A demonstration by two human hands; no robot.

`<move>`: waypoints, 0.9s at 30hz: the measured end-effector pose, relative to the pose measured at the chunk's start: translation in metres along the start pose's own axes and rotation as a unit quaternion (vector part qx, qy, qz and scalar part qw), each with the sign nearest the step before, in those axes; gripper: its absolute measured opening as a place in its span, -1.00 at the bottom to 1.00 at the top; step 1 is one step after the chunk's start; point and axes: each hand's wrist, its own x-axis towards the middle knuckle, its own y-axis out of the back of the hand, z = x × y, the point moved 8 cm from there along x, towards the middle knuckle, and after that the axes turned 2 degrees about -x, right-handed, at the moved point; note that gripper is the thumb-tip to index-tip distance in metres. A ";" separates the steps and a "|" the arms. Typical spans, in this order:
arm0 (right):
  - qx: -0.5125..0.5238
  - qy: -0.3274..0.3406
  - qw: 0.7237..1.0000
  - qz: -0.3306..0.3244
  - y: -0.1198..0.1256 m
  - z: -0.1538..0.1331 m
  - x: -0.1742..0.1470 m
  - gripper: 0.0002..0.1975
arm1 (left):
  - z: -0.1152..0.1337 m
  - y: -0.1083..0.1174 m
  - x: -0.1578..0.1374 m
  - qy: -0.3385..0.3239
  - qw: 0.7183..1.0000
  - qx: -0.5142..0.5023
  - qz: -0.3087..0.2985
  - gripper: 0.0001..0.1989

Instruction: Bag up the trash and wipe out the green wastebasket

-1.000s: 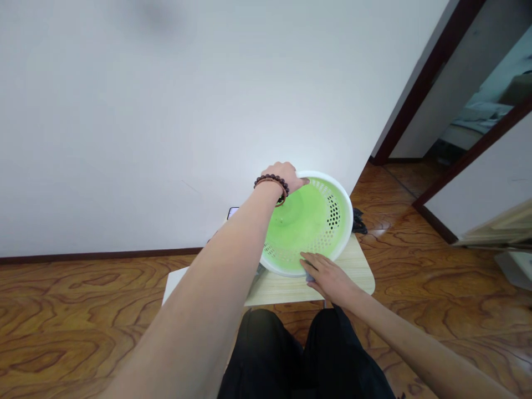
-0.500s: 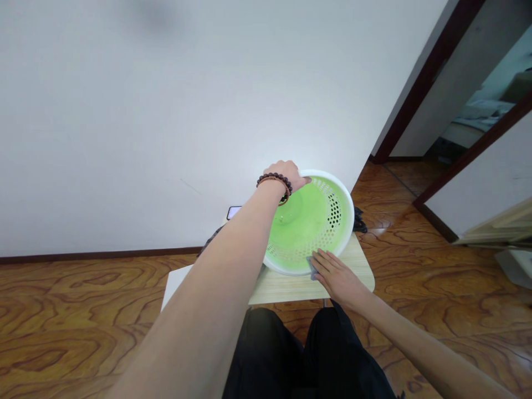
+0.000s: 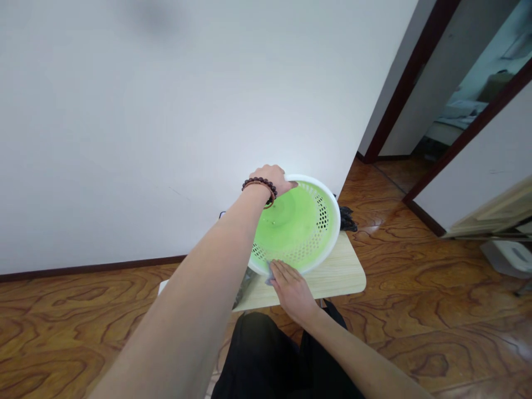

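Note:
A round plastic basket (image 3: 334,227), green inside with a white rim and rows of holes, rests over a small table and tips toward me. My left hand (image 3: 271,177), with beaded bracelets on its wrist, grips the far left rim; its thumb lies inside. At the near rim, my right hand (image 3: 293,291) presses a small greyish cloth (image 3: 269,274) against the edge. Its fingers lie close together over the cloth, which is mostly hidden. My left forearm covers the basket's left side.
The light wood table (image 3: 343,271) stands against a white wall (image 3: 187,111). A black plastic bag (image 3: 347,219) shows beyond the basket's right side, and a dark item (image 3: 246,287) lies at its lower left. To the right is a doorway with a dark red frame (image 3: 409,83).
My right hand has slid leftward along the near rim with the cloth. My left hand keeps its grip on the far rim. The whole view has shifted slightly.

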 end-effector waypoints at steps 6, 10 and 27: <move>-0.033 0.062 0.997 -0.023 0.013 0.026 -0.019 -0.56 | 0.001 -0.001 0.002 -0.010 1.000 -0.003 0.001 -0.39; -0.040 0.062 0.997 -0.024 0.025 0.051 -0.032 -0.53 | 0.006 -0.001 0.000 -0.008 1.000 -0.005 -0.001 -0.34; 0.017 -0.004 0.999 0.033 -0.004 -0.002 0.002 -0.59 | -0.001 0.005 -0.005 -0.001 1.000 0.020 0.014 -0.41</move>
